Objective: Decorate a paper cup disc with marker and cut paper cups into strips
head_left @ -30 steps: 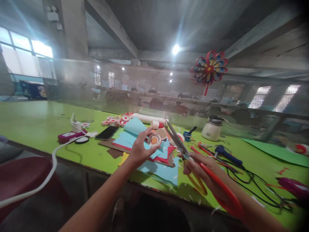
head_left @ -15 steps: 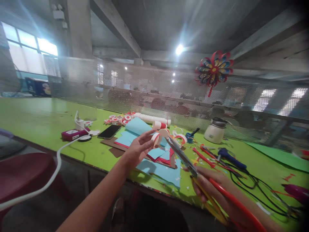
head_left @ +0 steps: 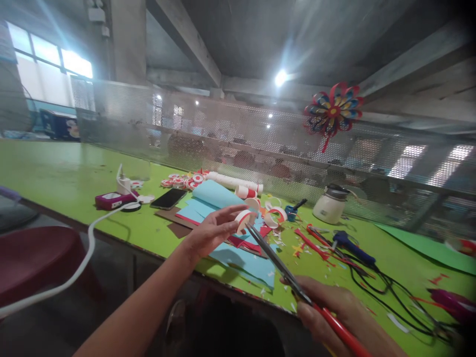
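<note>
1. While the left forearm slants up from the lower left, its left hand (head_left: 210,233) reaches over the paper pile, fingers stretched forward; thumb and fingers are closed in a light pinch on a white cup piece (head_left: 244,221) with a red band, held just above the blue paper (head_left: 256,270).
2. The right hand (head_left: 332,305) comes in from the lower right, curled around the handles of the scissors (head_left: 277,260); the blades point up and left, close together, tips at the cup piece; whether they bite into it cannot be told.
3. The front edge of the tabletop (head_left: 48,166) runs beneath both arms; a perforated screen (head_left: 230,158) bounds the far side; bare green surface stretches left beyond the phone (head_left: 169,198), while the blue glue gun (head_left: 355,248) and black cords (head_left: 375,277) crowd the right.
4. One second earlier the cup piece showed its printed base, with the blades raised beside it; now its banded wall shows, and the tips have come down to it.
</note>
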Tool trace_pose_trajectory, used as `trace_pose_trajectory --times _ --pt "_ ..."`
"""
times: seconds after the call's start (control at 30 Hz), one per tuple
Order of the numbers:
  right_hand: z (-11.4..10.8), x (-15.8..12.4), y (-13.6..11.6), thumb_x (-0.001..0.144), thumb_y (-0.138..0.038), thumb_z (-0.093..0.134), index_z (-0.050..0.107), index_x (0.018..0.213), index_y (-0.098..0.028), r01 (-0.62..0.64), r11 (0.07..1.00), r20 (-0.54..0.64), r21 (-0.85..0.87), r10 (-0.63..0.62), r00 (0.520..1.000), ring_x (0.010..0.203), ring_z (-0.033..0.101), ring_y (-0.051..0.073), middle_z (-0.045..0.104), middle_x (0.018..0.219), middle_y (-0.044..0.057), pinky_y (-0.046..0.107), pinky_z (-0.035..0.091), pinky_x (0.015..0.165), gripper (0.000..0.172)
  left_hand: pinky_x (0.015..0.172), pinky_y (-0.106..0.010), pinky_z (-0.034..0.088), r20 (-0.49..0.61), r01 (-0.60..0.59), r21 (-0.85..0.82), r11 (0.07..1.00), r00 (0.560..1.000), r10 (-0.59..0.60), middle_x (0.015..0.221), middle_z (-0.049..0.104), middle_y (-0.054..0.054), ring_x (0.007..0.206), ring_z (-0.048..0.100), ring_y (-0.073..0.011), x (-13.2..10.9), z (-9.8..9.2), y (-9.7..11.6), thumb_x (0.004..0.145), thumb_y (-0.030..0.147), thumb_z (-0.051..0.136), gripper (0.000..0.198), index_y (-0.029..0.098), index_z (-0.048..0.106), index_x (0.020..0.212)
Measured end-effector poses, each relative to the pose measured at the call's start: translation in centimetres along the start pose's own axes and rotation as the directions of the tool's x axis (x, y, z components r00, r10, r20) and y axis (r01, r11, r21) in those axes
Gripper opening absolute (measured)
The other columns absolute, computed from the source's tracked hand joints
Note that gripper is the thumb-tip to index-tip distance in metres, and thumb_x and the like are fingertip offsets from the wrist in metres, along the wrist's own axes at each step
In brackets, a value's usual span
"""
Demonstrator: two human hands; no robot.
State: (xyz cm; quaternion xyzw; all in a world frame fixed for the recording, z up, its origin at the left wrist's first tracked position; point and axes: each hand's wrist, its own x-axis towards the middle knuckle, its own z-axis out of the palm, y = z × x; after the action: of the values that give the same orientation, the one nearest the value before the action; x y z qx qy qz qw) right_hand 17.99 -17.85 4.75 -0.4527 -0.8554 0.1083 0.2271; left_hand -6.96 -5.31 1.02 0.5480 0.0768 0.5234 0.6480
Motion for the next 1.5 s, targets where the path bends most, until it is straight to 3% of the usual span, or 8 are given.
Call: trace_pose_trajectory --times 0.23,0.57,0.83,1.13,1.5 --pt "-0.1 -0.2 -0.8 0.091 -0.049 0.045 0.069 0.098 -0.023 -0.066 0.998 0.003 -0.004 0.066 0.998 0.063 0.065 0.016 0.07 0.074 0.001 0.021 0.051 0.059 0.036 0.087 -0.034 0.045 0.017 -0.001 0.105 0.995 1.0 -0.001 0.121 0.065 -0.012 0.104 0.061 -0.0234 -0.1 -0.1 0.0 0.073 0.025 0.078 0.053 0.022 0.064 0.124" --pt "0.5 0.1 0.2 0.094 -0.053 0.039 0.067 0.114 -0.02 -0.074 0.997 0.009 0.018 0.074 0.997 0.061 0.063 0.017 0.067 0.069 0.002 0.021 0.047 0.053 0.047 0.079 -0.035 0.05 -0.021 -0.001 -0.126 0.992 1.0 -0.002 0.115 0.068 -0.015 0.095 0.064 -0.0248 -0.1 0.1 0.7 0.075 0.022 0.072 0.046 0.017 0.065 0.121" --pt "0.2 0.2 -1.3 0.092 -0.057 0.041 0.07 0.106 -0.022 -0.074 0.993 0.041 0.094 0.071 0.997 0.058 0.06 0.018 0.066 0.067 0.003 0.024 0.049 0.055 0.048 0.092 -0.042 0.046 0.02 -0.004 -0.148 0.989 1.0 0.007 0.115 0.068 -0.016 0.106 0.063 -0.0289 -0.2 0.0 0.7 0.077 0.024 0.069 0.046 0.016 0.064 0.122" --pt "0.7 0.4 -0.8 0.093 -0.056 0.04 0.068 0.103 -0.021 -0.063 0.991 0.067 0.116 0.055 0.996 0.066 0.063 0.019 0.065 0.068 0.003 0.025 0.05 0.061 0.046 0.088 -0.038 0.045 0.052 0.016 -0.044 0.999 0.999 -0.013 0.114 0.07 -0.016 0.107 0.063 -0.0299 -0.2 0.3 0.7 0.074 0.022 0.072 0.045 0.016 0.067 0.118" --pt "0.6 0.2 -0.9 0.092 -0.054 0.043 0.068 0.102 -0.022 -0.083 0.989 0.057 0.123 0.076 0.995 0.064 0.062 0.018 0.068 0.074 0.004 0.025 0.05 0.06 0.042 0.09 -0.04 0.046 -0.025 0.031 -0.023 0.999 0.999 -0.032 0.118 0.069 -0.013 0.109 0.061 -0.029 -0.2 0.1 0.6 0.071 0.022 0.075 0.042 0.018 0.071 0.112"
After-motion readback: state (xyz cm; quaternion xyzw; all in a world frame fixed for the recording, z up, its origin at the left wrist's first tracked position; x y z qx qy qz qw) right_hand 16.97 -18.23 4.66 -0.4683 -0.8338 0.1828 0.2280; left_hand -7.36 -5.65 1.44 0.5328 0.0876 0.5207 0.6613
